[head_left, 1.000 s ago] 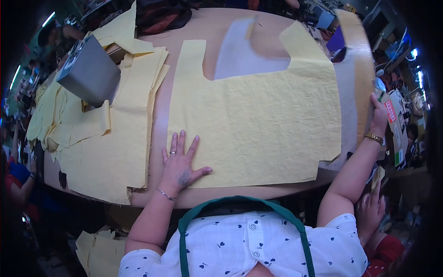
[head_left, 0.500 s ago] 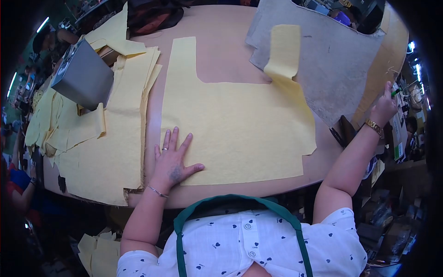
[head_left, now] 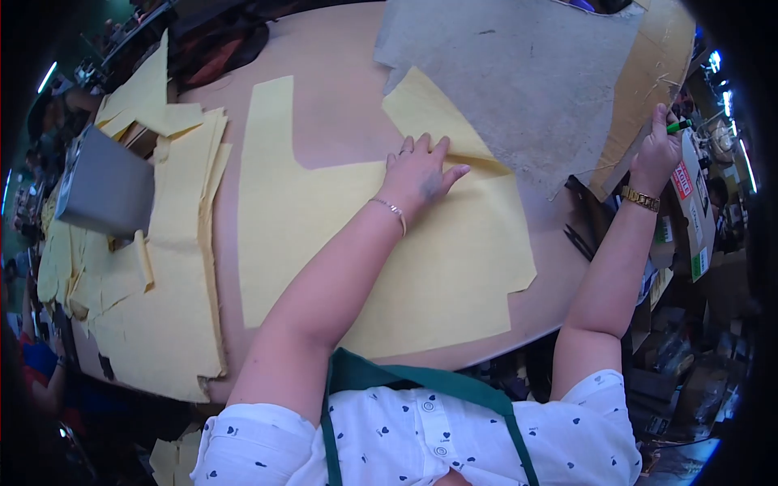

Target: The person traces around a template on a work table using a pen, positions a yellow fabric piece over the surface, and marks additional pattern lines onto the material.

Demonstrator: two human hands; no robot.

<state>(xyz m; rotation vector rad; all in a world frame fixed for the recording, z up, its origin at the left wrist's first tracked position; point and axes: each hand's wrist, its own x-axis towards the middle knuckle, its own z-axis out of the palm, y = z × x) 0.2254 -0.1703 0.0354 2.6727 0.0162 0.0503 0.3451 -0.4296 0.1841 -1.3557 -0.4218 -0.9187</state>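
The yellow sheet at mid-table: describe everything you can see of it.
The yellow sheet is pale, thin and matte, perhaps felt. Two strips project from its far side: the left lies flat, the right slants inward beside a crease. A step notches its near right corner. It lies mostly flat on the tan table, with the left grip resting on it near the crease.

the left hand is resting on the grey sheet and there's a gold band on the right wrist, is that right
Not quite: in the head view, the left hand is resting on the yellow sheet, not the grey sheet. The gold band is on the right wrist.
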